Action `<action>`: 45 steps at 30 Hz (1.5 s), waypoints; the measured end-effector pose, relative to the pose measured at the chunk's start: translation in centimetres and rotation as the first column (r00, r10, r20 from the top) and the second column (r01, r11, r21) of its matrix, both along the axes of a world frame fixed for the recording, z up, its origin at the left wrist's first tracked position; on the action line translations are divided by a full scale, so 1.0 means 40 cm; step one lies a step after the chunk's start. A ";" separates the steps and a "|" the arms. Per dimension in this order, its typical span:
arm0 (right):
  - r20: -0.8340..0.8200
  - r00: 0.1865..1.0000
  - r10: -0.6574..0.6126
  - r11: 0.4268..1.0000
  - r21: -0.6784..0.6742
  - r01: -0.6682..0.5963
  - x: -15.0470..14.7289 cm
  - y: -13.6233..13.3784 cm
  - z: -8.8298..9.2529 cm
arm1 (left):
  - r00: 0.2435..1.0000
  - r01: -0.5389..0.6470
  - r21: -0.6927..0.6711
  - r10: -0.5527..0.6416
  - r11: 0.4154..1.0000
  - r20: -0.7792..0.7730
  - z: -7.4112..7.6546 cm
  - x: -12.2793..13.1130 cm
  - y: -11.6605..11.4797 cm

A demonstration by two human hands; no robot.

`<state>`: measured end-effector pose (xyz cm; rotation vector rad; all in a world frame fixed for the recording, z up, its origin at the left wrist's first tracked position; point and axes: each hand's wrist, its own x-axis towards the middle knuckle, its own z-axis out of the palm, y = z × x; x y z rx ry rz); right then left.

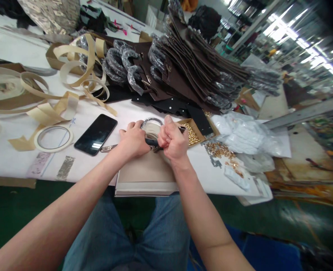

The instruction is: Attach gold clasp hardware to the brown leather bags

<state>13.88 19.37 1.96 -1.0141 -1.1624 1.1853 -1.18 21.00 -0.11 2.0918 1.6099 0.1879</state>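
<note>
A beige bag panel [146,171] lies at the table's front edge, with a ring-shaped handle [152,120] in clear wrapping at its far end. My left hand [135,139] presses down on the panel beside the handle, fingers curled, holding it against the table. My right hand [173,139] is a closed fist around a black-handled tool [182,129]; its kind is mostly hidden. The tool's dark shaft points left toward my left hand, over metal fittings at the handle's base. A small metal tool [108,148] lies just left of my left hand.
Left are a black phone [95,134], a tape roll [54,138] and loose beige tape [53,109]. Behind is a stack of dark brown bag panels [194,56] with wrapped handles. To the right are a box of gold fittings [193,131], scattered gold pieces [219,149] and plastic bags [239,131].
</note>
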 end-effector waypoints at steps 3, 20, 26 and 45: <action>0.011 1.000 0.008 1.000 -0.024 -0.008 -0.008 0.008 0.003 | 1.000 -0.008 -0.002 0.008 1.000 0.019 -0.002 -0.003 -0.001; 0.129 0.992 0.002 0.990 -0.138 0.016 -0.024 0.079 -0.040 | 0.994 0.018 0.021 -0.020 1.000 0.106 -0.033 -0.028 -0.008; 0.108 0.989 0.103 0.898 -0.438 -0.046 -0.032 0.213 -0.079 | 0.996 0.031 0.014 -0.033 0.999 0.084 -0.028 -0.028 -0.010; 0.099 0.989 -0.111 0.974 0.208 0.088 -0.031 -0.063 -0.043 | 0.997 0.022 0.044 -0.026 0.999 0.077 -0.038 -0.030 -0.013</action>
